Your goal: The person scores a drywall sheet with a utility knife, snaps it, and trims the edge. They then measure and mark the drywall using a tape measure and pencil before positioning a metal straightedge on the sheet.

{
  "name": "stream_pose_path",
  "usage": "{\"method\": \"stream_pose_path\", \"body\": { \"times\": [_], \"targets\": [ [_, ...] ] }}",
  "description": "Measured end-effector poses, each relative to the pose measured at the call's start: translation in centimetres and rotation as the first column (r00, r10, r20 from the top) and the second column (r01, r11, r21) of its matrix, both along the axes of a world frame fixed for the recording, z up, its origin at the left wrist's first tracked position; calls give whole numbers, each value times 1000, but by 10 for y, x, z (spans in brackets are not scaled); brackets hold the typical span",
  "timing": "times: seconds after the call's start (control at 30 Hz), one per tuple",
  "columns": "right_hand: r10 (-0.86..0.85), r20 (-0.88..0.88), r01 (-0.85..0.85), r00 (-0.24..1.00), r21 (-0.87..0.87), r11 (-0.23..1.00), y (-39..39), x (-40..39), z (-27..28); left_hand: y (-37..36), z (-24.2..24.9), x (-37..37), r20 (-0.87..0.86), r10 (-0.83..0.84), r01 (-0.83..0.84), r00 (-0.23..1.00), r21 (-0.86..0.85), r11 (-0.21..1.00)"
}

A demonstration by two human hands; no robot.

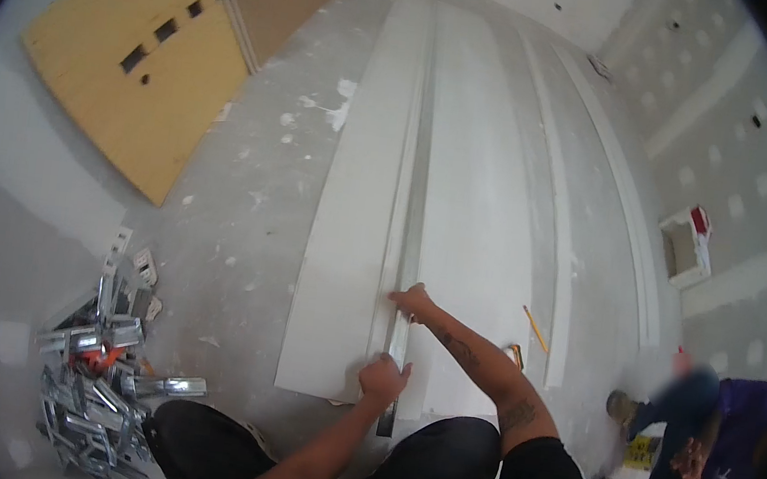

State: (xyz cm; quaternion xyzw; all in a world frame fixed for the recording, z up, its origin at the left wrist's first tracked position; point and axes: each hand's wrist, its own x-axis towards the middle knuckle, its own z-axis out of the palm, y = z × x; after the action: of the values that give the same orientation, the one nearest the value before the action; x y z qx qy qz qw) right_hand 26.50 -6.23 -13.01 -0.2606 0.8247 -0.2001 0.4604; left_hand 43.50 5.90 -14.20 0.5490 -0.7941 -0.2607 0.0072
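A long, narrow grey metal strip (420, 168) runs lengthwise over white boards, its near end sticking out past the board's edge between my knees. My left hand (382, 379) is closed on the strip near that end. Farther up, my right hand (411, 300) grips the same strip with thumb and fingers; some fingertips are hidden. To the left of the strip lies a white board (346, 235), and to its right is a wider white panel (477, 250). A yellow pencil (536, 329) and a small yellow-and-black tool (514, 356) rest right of my right forearm.
Metal offcuts (100, 406) are heaped at my left. A yellow board (140, 51) with cutouts leans on the left wall. Narrow white strips (553, 202) lie on the floor to the right. Another person (719, 448) in purple sits at the right, near a white box (685, 250).
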Motion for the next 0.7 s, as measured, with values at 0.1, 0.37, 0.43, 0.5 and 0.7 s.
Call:
{"method": "stream_pose_path", "body": {
  "times": [0.1,0.37,0.43,0.5,0.7],
  "targets": [
    [287,-328,-248,900,155,956,-2,9,-13,-7,15,6,21,-104,102,994,85,991],
    [63,482,-63,874,-17,998,-12,33,173,-107,84,106,274,-53,-14,960,238,971],
    [-9,455,49,891,-76,996,4,41,190,-155,59,164,272,-150,81,951,246,966],
    [173,-3,-169,985,-224,960,36,43,184,-193,95,207,234,-136,75,963,251,965],
    [303,-191,-275,933,161,948,251,43,260,-229,265,325,556,-497,537,666,105,837]
  ]
}}
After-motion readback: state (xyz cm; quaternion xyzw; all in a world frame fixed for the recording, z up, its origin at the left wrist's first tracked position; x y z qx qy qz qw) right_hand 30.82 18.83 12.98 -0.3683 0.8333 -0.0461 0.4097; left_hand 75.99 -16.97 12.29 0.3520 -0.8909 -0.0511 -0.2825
